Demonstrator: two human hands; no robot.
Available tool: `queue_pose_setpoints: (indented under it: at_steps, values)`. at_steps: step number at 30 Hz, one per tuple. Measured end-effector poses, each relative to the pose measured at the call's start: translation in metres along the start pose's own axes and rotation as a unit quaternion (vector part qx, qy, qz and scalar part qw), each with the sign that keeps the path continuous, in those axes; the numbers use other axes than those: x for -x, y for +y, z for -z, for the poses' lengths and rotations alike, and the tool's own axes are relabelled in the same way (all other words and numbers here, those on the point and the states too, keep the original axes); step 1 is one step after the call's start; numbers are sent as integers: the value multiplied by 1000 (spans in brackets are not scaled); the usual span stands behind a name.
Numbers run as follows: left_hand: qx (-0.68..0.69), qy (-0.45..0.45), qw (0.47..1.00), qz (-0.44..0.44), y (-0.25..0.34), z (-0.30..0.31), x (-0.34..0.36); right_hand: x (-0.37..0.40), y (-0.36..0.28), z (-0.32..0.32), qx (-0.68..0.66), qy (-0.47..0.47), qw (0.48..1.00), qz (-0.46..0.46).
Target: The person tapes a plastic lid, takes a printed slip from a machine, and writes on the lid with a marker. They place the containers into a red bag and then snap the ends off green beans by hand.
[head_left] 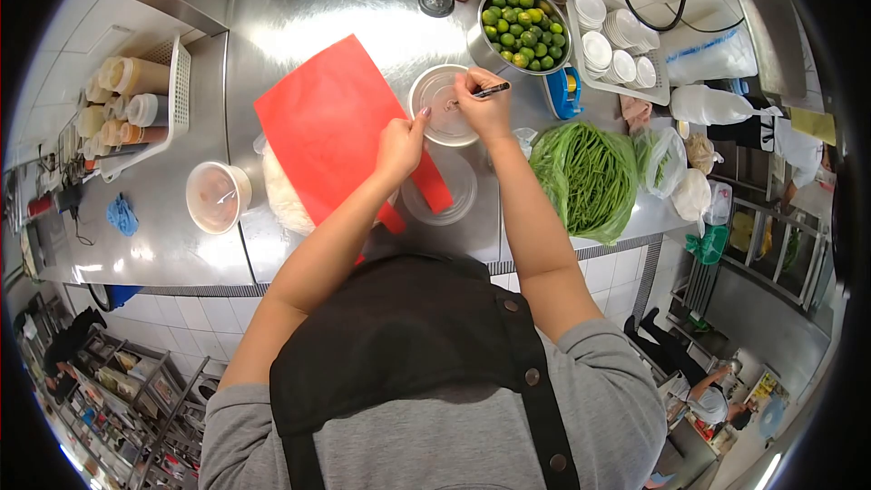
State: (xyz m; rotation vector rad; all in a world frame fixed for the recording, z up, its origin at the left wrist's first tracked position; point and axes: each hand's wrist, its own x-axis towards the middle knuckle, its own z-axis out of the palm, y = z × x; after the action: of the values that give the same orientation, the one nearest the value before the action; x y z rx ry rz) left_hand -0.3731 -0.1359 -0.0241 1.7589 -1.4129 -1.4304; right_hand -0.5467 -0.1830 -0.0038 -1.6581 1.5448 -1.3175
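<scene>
Fingers of the R hand (pixel 487 113) pinch a black pen (pixel 493 90) over a round clear lid (pixel 434 91); can't tell from here if the tip's touching. Lid sits right under those fingers, a bit to their L, w/ small dark marks nr its middle.

L hand (pixel 399 150), just L of & nearer the body than the R, lies over the edge of a red bag (pixel 322 118), thumb at the lid's rim. Its other fingers are part-curled & mostly hidden, so can't tell if they grip the bag. Bag spreads flat to the L of those fingers, one strap (pixel 432 183) running to their R, across a 2nd round clear piece (pixel 464 195) on the steel counter (pixel 318 0).

Beyond the R fingers, slightly R: steel bowl (pixel 475 47) of limes (pixel 526 29). R of the fingers, close by: blue dispenser (pixel 564 95). Further R, toward the body: bagged green beans (pixel 588 177). Well L of the L fingers: tub (pixel 239 191) w/ reddish contents, & past it a white crate (pixel 180 82) w/ bottles (pixel 145 77).
</scene>
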Motion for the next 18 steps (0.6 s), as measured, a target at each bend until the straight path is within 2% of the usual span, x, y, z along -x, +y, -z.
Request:
queue_pose_setpoints:
  at_steps: [3, 6, 9, 12, 13, 15, 16, 18]
  values:
    - [-10, -5, 1000, 8, 2, 1, 0, 1, 9, 0, -56, -2, 998, -43]
    - [-11, -2, 1000, 10, 2, 0, 0, 0, -6, 0, 2, 2, 1000, -1]
    - [-3, -2, 1000, 0, 1, 0, -1, 0, -10, 1, 3, 4, 1000, -20]
    - [59, -35, 997, 18, -4, 4, 0, 3, 8, 1, -22, 67, 997, 8]
    - [89, -49, 994, 30, -4, 10, 2, 3, 5, 5, -79, 83, 993, -40]
    - [108, -39, 993, -7, 6, 46, 24, 10, -9, 13, -194, 109, 966, -134]
    - [116, -31, 992, -25, 13, 70, 42, 13, -16, 17, -205, 119, 962, -132]
    - [99, 65, 989, -84, -2, 124, 74, 22, -26, 22, -220, 126, 959, -129]
